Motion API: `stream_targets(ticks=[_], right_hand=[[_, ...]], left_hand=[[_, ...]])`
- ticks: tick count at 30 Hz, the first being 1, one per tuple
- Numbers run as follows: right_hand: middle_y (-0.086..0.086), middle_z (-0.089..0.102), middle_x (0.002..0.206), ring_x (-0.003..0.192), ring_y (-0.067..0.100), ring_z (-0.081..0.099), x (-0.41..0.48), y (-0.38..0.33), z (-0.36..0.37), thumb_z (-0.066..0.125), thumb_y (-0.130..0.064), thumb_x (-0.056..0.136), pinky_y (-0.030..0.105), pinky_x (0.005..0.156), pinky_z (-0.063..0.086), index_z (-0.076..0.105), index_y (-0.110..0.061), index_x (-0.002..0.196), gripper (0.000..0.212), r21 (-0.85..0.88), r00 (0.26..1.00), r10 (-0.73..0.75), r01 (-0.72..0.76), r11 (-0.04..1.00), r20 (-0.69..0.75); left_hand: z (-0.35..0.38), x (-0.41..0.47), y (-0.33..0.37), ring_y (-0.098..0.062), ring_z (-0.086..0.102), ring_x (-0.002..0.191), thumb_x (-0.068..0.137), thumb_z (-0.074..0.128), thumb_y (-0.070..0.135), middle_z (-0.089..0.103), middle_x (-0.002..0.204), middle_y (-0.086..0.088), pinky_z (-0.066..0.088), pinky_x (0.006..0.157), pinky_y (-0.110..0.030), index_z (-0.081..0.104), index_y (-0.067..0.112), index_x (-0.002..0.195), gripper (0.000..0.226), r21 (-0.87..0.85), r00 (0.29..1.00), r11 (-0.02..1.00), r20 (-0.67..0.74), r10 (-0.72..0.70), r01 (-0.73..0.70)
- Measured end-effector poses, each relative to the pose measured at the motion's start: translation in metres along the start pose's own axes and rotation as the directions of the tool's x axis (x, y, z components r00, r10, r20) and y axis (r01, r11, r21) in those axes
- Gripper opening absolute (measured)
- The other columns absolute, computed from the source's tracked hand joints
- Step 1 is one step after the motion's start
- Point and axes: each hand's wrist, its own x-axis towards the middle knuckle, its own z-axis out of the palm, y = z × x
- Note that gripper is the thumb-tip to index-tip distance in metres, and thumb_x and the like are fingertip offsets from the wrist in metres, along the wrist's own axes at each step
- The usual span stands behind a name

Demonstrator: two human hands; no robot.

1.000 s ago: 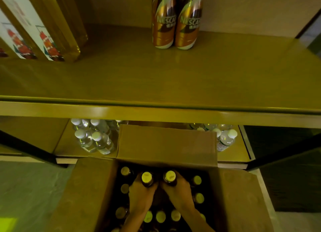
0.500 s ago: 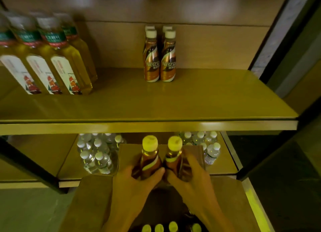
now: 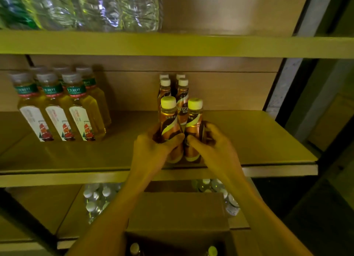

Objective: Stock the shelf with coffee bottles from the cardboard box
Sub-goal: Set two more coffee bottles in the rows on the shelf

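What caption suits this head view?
Two hands set two coffee bottles on the shelf.

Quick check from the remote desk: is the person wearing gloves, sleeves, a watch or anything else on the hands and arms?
Nothing worn that shows. The left hand and right hand are bare, with no gloves, and I see no rings. Both forearms are uncovered from the wrists to the bottom edge of the view: no sleeve cuff, watch or wristband in view. The dim yellow light could hide small details.

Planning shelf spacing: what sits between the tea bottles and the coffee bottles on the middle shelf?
Nothing: in the head view, bare shelf separates tea bottles from coffee bottles.
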Motion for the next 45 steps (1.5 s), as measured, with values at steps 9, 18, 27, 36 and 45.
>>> stream_targets(ticks=[9,18,27,36,45], right_hand=[[-0.017,0.071,0.107,0.104,0.005,0.067,0.021,0.026,0.008,0.069,-0.042,0.086,0.041,0.092,0.056,0.060,-0.042,0.121,0.036,0.129,1.000,0.014,-0.016,0.991,0.019],[-0.012,0.056,0.131,0.122,0.013,0.056,0.013,0.041,0.009,0.077,-0.071,0.053,0.045,0.096,0.053,0.044,-0.044,0.132,0.090,-0.086,0.996,0.027,-0.035,0.996,-0.089],[-0.013,0.061,0.133,0.123,0.005,0.057,0.025,0.042,0.014,0.078,-0.021,0.083,0.045,0.108,0.046,0.044,-0.032,0.143,0.071,0.052,0.994,0.089,-0.093,0.994,0.067],[-0.007,0.066,0.122,0.089,0.002,0.061,0.056,0.036,0.026,0.069,-0.023,0.092,0.020,0.070,0.049,0.044,-0.029,0.141,0.055,-0.132,0.996,0.028,-0.016,0.991,0.086],[-0.007,0.061,0.118,0.083,0.000,0.057,0.104,0.035,0.035,0.064,-0.023,0.095,0.035,0.076,0.060,0.044,-0.026,0.141,0.050,-0.182,0.995,0.043,-0.026,0.983,0.089]], left_hand=[[0.010,0.015,-0.027,-0.003,0.072,0.094,0.082,0.080,0.030,0.076,0.101,0.010,0.060,0.081,-0.029,0.068,0.025,0.119,0.039,0.014,0.999,0.999,0.024,0.041,-0.041],[-0.005,0.007,-0.039,0.007,0.065,0.106,0.073,0.088,0.023,0.071,0.115,0.020,0.055,0.085,-0.019,0.056,0.033,0.136,0.072,0.081,0.995,0.996,0.093,0.035,-0.042],[0.001,0.003,-0.038,0.028,0.057,0.079,0.073,0.087,0.022,0.062,0.086,0.035,0.045,0.065,0.002,0.063,0.029,0.126,0.059,0.199,0.994,0.975,-0.035,0.104,-0.096],[-0.003,0.043,-0.046,0.016,0.062,0.075,0.078,0.083,0.023,0.066,0.087,0.023,0.045,0.055,-0.004,0.065,0.023,0.114,0.040,0.283,0.997,0.956,-0.001,0.083,-0.079],[0.005,0.092,-0.051,0.007,0.061,0.069,0.080,0.082,0.022,0.064,0.084,0.020,0.045,0.049,-0.007,0.066,0.023,0.114,0.037,0.285,1.000,0.959,0.003,-0.003,0.002]])
